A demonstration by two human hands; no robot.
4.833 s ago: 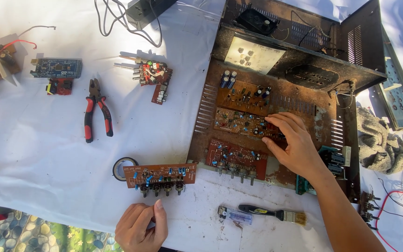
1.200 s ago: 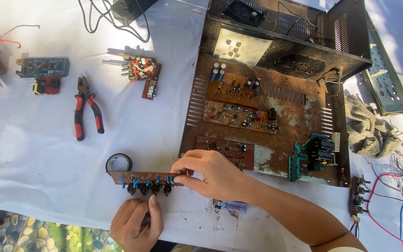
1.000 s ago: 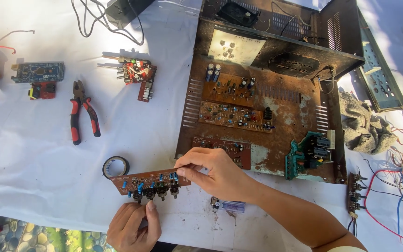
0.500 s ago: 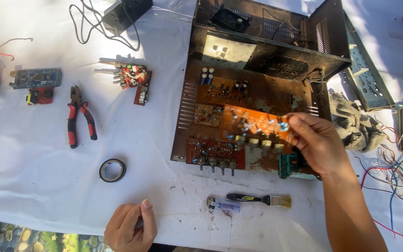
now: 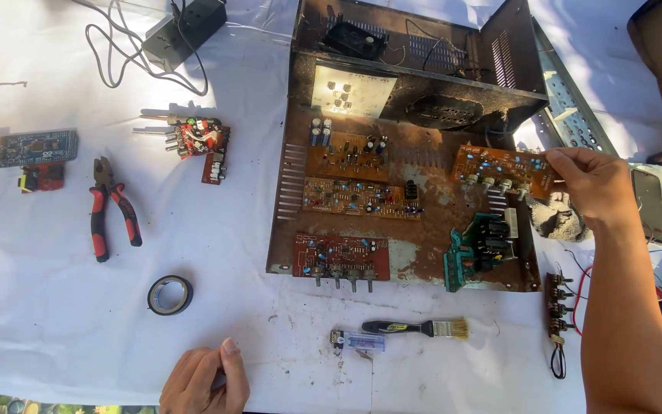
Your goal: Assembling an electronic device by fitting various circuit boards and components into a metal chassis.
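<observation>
Over chassis: right hand (image 5: 595, 184) pinches circuit board (image 5: 503, 170).

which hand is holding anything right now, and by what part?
Right hand pinches the orange circuit board by its right end, above the rusty case. Left hand rests on the cloth; any grip cannot be told.

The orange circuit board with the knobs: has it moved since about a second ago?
Yes. The orange circuit board left the cloth beside the tape roll; the right hand holds it over the rusty chassis, at its right edge.
</observation>
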